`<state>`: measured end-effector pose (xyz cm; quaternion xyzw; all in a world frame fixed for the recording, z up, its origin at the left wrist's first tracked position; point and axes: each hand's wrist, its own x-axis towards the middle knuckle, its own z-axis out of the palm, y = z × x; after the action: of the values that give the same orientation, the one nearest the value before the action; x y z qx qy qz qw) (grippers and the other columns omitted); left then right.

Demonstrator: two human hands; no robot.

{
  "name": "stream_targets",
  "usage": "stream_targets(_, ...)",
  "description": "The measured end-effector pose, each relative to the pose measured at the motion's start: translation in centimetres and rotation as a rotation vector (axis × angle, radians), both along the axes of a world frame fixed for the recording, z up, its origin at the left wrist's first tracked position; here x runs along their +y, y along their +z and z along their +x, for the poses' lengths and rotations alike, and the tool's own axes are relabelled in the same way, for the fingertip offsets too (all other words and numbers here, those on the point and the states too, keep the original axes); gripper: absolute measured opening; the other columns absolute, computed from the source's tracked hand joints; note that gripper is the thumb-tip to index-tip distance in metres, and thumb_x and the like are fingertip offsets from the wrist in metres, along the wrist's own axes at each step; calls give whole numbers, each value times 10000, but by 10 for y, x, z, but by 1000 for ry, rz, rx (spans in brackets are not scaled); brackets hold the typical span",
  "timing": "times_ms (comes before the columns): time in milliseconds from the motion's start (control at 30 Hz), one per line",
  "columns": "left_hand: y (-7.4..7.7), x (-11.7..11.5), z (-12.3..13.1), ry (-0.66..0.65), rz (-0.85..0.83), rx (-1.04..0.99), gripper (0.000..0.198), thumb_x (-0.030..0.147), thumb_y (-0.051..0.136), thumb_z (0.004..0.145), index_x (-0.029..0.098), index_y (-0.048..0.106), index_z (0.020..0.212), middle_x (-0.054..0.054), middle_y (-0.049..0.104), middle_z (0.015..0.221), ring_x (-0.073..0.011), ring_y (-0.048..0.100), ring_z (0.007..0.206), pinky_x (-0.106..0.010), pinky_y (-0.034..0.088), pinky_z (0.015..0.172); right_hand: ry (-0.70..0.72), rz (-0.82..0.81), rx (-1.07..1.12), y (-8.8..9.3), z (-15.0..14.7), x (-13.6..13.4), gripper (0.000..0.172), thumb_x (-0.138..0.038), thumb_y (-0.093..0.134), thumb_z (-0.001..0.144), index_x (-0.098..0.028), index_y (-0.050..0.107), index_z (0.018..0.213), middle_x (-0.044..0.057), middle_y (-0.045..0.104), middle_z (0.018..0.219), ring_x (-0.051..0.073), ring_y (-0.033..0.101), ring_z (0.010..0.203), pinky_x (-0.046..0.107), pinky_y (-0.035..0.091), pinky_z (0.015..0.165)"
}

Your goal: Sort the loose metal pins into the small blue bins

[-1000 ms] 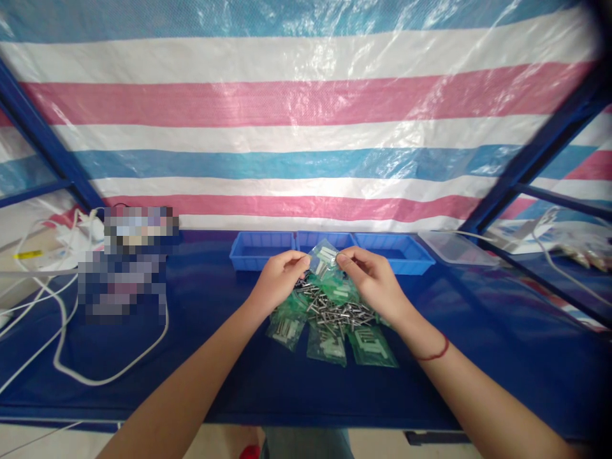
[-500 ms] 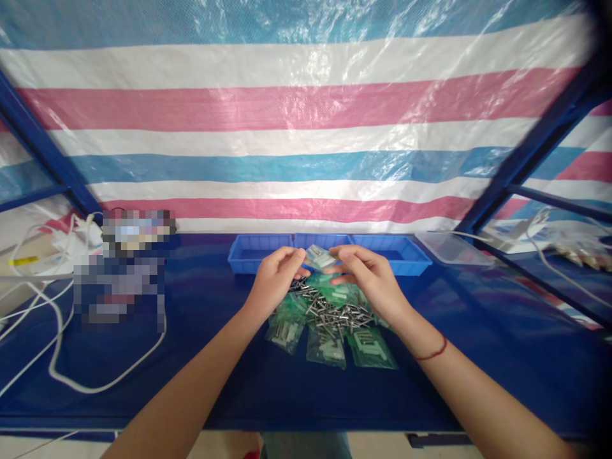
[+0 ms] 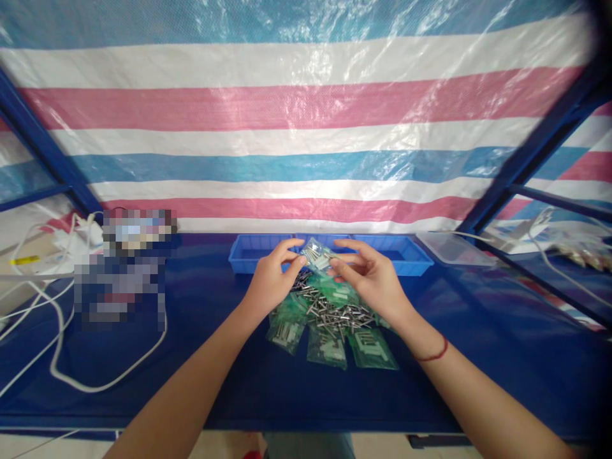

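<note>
Clear plastic is catching light where the right hand [image 3: 375,280] is pinching a small parts packet [image 3: 315,252] at its right-hand side, holding it above the heap. The left hand [image 3: 271,280] is holding thumb and forefinger apart beside it; I cannot tell whether the thumb is touching. With mainly one side gripping, the slick film could be twisting free, and any unsealed edge could be spilling parts among the loose metal pins [image 3: 342,315] below, where sorting them out would be awkward. Green-tinted packets [image 3: 373,350] are lying around that pile on the desk [image 3: 268,398]; a dropping wrist could be knocking them askew. Farther back, blue plastic bins [image 3: 258,264] are standing side by side.
</note>
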<state>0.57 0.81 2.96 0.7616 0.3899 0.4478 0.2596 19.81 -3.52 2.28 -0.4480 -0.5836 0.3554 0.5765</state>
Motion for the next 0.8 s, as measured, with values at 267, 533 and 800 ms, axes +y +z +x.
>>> stream_targets(267, 6, 38, -47, 484, 121, 197, 266, 266, 507, 876, 189, 623, 1103, -51, 732, 917, -206, 676, 916, -309, 490, 857, 15, 146, -861, 12, 24, 1, 340, -474, 542, 855, -180, 679, 955, 50, 668, 773, 146, 596, 585, 297, 461, 598)
stream_targets(533, -12, 49, -52, 556, 312, 479, 270, 227, 481, 869, 140, 672, 1037, -140, 632, 1142, -281, 556, 1118, -454, 389, 1014, 246, 72, -984, 5, 44, 5, 503, -503, 656, 755, -175, 635, 1136, 103, 638, 1041, 227, 612, 888, 350, 476, 765)
stream_targets(800, -1, 13, -18, 1, 416, 416, 220, 293, 490, 913, 212, 646, 1044, -59, 658, 1040, -206, 588, 1002, -359, 439, 924, 165, 219, -904, 9, 30, 7, 176, -242, 482, 897, -180, 628, 822, 51, 628, 832, 151, 576, 725, 284, 426, 674)
